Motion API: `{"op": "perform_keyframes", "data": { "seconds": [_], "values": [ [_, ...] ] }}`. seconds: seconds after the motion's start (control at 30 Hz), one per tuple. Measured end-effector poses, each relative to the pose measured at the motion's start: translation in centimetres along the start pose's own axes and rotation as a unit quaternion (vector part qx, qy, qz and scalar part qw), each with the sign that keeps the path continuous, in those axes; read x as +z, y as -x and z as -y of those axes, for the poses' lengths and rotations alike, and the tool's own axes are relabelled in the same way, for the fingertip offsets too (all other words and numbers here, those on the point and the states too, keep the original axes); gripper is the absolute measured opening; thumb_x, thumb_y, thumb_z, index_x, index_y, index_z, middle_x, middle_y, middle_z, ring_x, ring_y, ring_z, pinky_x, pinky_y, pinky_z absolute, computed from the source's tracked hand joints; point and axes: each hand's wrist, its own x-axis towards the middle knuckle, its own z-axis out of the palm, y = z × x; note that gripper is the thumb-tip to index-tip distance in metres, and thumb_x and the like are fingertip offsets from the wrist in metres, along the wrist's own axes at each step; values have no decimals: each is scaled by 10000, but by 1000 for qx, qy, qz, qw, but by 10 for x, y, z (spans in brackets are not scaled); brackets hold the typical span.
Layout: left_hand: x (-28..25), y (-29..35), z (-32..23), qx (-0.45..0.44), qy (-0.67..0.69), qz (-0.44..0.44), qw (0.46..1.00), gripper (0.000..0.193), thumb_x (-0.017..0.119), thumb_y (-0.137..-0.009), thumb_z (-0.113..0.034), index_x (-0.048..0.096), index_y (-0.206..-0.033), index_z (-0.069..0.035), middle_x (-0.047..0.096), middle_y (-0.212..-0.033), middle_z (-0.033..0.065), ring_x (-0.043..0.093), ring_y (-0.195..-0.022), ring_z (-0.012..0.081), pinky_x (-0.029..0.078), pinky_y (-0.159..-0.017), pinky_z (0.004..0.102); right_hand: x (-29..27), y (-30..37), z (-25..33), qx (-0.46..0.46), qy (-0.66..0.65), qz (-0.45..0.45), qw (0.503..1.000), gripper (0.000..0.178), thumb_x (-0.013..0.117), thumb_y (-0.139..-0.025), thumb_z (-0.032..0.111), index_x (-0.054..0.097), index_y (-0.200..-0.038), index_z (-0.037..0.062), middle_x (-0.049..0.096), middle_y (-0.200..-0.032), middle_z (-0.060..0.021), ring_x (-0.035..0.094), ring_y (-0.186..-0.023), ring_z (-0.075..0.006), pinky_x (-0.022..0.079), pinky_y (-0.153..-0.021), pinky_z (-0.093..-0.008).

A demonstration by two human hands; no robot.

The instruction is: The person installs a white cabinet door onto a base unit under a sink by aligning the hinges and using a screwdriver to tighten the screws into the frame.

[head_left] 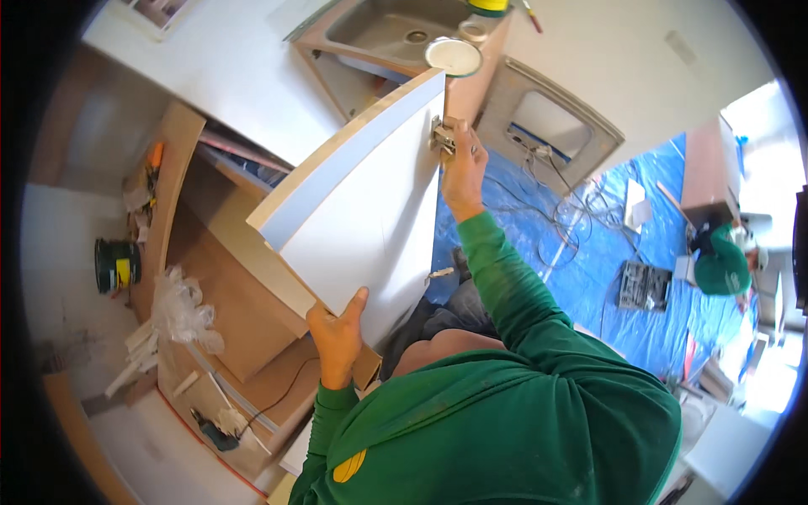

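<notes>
A white cabinet door [362, 219] with a wood-coloured edge stands tilted in front of me. My left hand [337, 332] grips its near lower edge, the thumb lying on the white face and the fingers hidden behind. At the far right edge, my right hand [463, 168] is closed on a metal hinge [438, 137], partly covering it. A second hinge [439, 273] sticks out lower on the same edge, touched by neither hand.
Beyond the door are a metal sink [362, 25] and a round white lid [454, 56]. Blue sheeting [539, 227] with loose cables covers the floor at right, where an open tool case [644, 286] lies near a co-worker in green [722, 261]. Brown boards [236, 295] and plastic wrap [181, 311] lie left.
</notes>
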Motion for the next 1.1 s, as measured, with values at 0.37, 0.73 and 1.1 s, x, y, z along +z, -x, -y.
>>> {"op": "perform_keyframes", "data": {
  "seconds": [0.37, 0.73, 1.1],
  "values": [
    [-4, 11, 12, 29, -19, 133, 990, 228, 794, -861, -75, 721, -975, 107, 746, -914, 99, 654, -818, 136, 527, -749, 301, -76, 17, 15, 41, -98, -155, 982, 539, 520, -974, 529, 701, -998, 21, 700, -983, -111, 644, -825, -237, 521, -677, -398],
    [-15, 23, 15, 85, 18, 134, 987, 307, 821, -817, -43, 711, -1067, 98, 732, -1037, 122, 663, -908, 180, 522, -851, 310, -89, 22, 82, 200, -223, -48, 953, 505, 598, -952, 587, 606, -781, 112, 617, -655, -78, 630, -590, -253, 529, -558, -414],
    [-15, 19, -23, 119, 81, 92, 985, 412, 795, -821, -24, 655, -1184, 113, 693, -1139, 131, 649, -1024, 198, 490, -965, 323, -265, 113, -68, 204, -4, -99, 974, 766, 349, -1034, 680, 609, -669, 59, 611, -661, -96, 544, -580, -184, 413, -539, -353]
  ]
}}
